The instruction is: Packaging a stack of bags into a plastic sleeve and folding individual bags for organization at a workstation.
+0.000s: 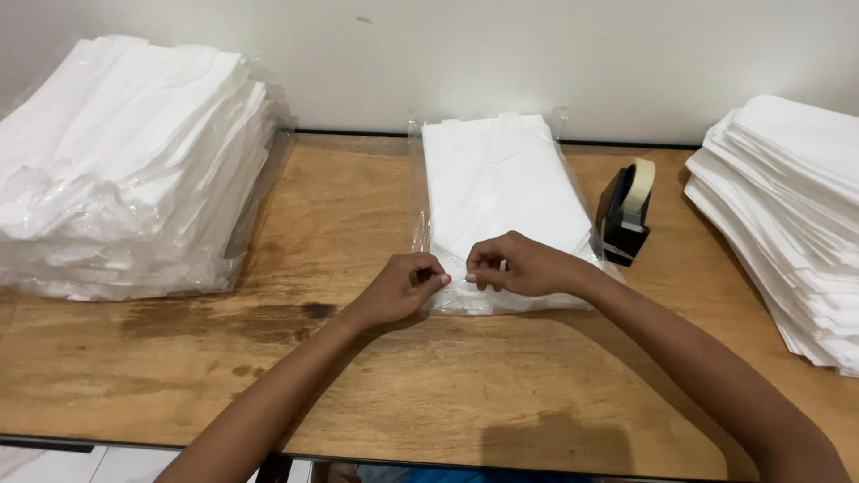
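both hands (456, 279) pinching near edge of bagged white garment (501, 192), wooden table (358, 385)

There are two hands in view, the left hand (404, 284) and the right hand (517, 265), both of the same person. One folded white garment in a clear plastic bag (501, 192) lies in the middle of one wooden table (268, 376). There are two stacks: one stack of bagged white garments (125, 170) at the far left, and one stack of unbagged folded white garments (792, 215) at the right. The pieces in each stack are too many to count exactly. One black tape dispenser (625, 215) carries one tape roll.
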